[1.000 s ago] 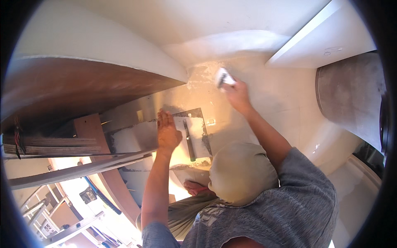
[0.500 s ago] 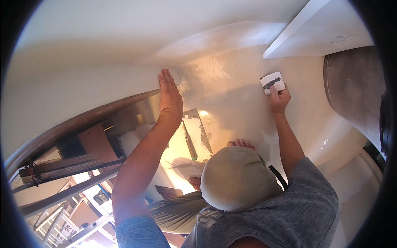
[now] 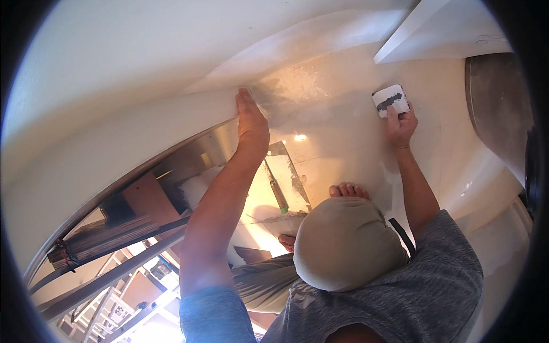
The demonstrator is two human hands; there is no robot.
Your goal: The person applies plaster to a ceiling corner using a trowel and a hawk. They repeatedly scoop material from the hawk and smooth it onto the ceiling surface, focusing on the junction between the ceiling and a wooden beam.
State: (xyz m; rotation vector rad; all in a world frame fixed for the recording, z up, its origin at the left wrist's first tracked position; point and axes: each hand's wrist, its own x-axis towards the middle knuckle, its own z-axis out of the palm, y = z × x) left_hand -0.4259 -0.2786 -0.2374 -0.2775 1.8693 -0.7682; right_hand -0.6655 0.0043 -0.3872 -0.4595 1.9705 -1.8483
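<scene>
My right hand grips a squarish hand block, white-coated with a dark strip across it. The thumb lies on its near edge, and the block sits against the pale, smeared surface below a white panel. Over to the left, my left hand rests with straight fingers on the edge of the white wall, holding nothing. Between my arms, a board coated with a white paste-like layer carries a narrow-handled tool with a green end; my left forearm hides part of the board.
A white panel juts out at the upper right, beside a dark brown curved surface. Below the left wall's edge are stacked boards and a white ladder-like frame. My bare foot shows beyond my knee.
The whole scene has shifted right and slightly up in view. Both hands keep nearly the same places on the surfaces, and the block stays in my right hand.
</scene>
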